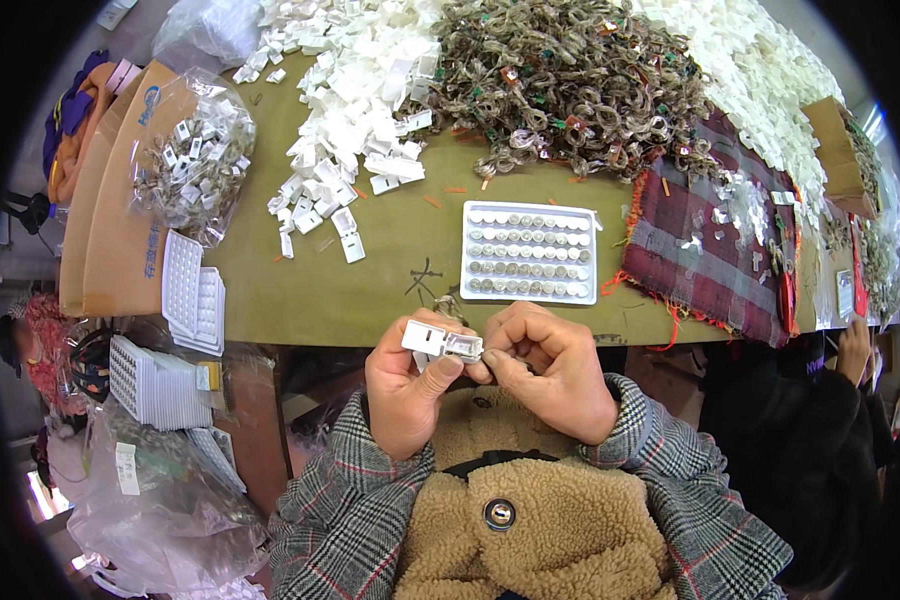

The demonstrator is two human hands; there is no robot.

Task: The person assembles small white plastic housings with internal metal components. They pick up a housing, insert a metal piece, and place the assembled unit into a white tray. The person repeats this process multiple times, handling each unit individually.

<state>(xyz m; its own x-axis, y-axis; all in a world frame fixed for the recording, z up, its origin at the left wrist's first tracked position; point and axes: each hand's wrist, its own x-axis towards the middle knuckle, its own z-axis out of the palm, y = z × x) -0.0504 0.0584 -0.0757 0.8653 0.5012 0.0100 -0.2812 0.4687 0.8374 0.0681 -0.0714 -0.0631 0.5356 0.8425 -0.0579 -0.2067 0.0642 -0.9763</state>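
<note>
My left hand (402, 398) grips a small white plastic case (426, 338), its flap folded open to the left and a clear part showing on the right. At the case's right end, the thumb and forefinger of my right hand (562, 372) are pinched together; what they hold, if anything, is too small to make out. A thin bundle of greyish wire (448, 308) sticks up behind my left fingers. Just beyond my hands lies a white tray (467, 292) with rows of small round, silvery and white pieces.
A heap of white plastic cases (335, 125) and a pile of coiled wires (570, 85) cover the table's far side. Plaid cloth (705, 235) lies right. Left stand a cardboard box (100, 235), a filled clear bag (195, 165) and stacked trays (155, 385). Another person's hand (854, 350) shows far right.
</note>
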